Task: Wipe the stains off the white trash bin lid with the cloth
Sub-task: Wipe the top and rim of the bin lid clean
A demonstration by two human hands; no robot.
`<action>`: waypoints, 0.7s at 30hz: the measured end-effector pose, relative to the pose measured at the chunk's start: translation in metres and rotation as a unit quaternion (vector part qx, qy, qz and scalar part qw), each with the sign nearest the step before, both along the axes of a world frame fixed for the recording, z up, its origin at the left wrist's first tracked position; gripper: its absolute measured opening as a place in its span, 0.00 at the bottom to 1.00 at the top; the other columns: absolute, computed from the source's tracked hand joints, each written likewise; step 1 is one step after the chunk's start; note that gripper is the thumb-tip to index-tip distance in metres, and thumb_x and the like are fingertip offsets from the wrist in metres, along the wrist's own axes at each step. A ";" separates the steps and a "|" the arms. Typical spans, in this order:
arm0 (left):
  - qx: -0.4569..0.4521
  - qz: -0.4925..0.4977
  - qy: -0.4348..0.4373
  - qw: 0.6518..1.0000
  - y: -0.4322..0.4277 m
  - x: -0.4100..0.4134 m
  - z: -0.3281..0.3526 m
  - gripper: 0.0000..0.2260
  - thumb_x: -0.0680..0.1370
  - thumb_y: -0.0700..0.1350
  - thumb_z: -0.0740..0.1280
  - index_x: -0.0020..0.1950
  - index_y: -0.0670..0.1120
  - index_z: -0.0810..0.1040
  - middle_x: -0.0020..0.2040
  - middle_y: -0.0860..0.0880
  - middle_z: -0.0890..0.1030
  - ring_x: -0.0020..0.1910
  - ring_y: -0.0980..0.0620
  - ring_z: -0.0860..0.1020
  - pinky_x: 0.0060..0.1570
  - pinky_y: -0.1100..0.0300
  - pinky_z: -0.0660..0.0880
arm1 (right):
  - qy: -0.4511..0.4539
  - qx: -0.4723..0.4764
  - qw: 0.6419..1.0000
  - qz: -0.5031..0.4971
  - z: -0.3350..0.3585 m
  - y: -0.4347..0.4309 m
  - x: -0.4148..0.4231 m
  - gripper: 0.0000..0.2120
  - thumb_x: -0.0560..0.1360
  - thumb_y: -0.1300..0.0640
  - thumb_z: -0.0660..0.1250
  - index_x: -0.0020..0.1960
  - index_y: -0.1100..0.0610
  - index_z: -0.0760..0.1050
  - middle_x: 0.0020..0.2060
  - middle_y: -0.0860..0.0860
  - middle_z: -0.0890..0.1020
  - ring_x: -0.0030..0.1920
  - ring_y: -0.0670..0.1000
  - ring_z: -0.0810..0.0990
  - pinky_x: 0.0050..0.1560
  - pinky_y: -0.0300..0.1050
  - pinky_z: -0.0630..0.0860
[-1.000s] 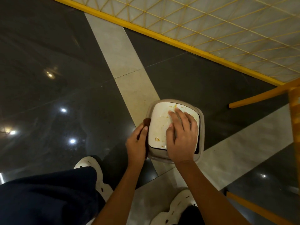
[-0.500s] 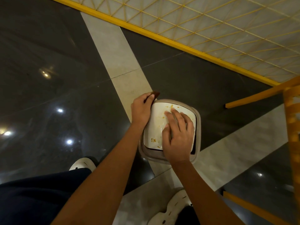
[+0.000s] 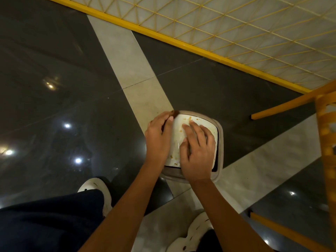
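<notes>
My left hand [image 3: 157, 140] is closed on a brown cloth [image 3: 175, 113] at the far left corner of the white lid [image 3: 177, 140]. Orange stains [image 3: 171, 157] remain across the lid, so I judge most wiping is left. My right hand [image 3: 198, 153] lies flat and spread on the lid, steadying the bin [image 3: 220, 142].

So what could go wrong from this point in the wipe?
The right hand lies flat over much of the white lid, so stains beneath it may go unwiped. The left hand holds the brown cloth at the far left corner, away from the near-edge orange stains.
</notes>
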State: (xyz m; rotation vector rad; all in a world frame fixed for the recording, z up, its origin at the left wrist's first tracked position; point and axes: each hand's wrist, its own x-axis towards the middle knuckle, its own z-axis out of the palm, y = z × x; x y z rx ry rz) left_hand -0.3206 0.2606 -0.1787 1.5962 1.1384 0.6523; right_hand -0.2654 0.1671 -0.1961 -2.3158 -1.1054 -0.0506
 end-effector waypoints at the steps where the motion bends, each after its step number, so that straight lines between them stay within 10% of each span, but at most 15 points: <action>1: 0.002 0.002 0.004 1.000 -0.008 -0.008 0.000 0.10 0.79 0.46 0.61 0.58 0.51 0.77 0.56 0.58 0.77 0.56 0.62 0.72 0.57 0.70 0.68 | -0.001 -0.001 1.000 0.002 0.000 0.000 0.000 0.19 0.76 0.52 0.54 0.63 0.55 0.74 0.63 0.53 0.76 0.64 0.56 0.70 0.62 0.59 0.69; 21: -0.147 0.099 0.005 0.984 -0.026 -0.022 -0.001 0.13 0.79 0.53 0.58 0.56 0.50 0.77 0.52 0.52 0.80 0.49 0.58 0.78 0.49 0.65 0.75 | -0.010 -0.024 1.000 0.000 -0.002 0.000 0.000 0.20 0.77 0.51 0.54 0.65 0.54 0.72 0.65 0.53 0.75 0.65 0.58 0.71 0.65 0.59 0.67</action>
